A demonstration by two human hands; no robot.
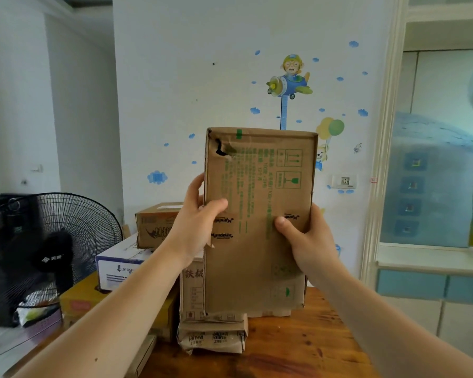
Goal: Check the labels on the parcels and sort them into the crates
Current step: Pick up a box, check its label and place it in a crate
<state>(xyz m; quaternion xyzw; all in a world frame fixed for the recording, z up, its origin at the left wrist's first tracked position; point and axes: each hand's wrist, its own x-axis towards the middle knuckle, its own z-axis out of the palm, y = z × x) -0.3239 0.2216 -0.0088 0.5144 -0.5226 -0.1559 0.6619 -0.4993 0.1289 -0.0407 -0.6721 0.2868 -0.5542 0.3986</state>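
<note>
Both hands [253,227] grip the upright cardboard parcel [260,219].

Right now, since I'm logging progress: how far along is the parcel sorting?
Done: nothing visibly; no crate shows in this view. In hand: the left hand and right hand hold a brown parcel upright, its green-printed face toward the camera. Remaining: other parcels wait piled behind it, among them a white box and a crumpled box on the wooden table.
</note>
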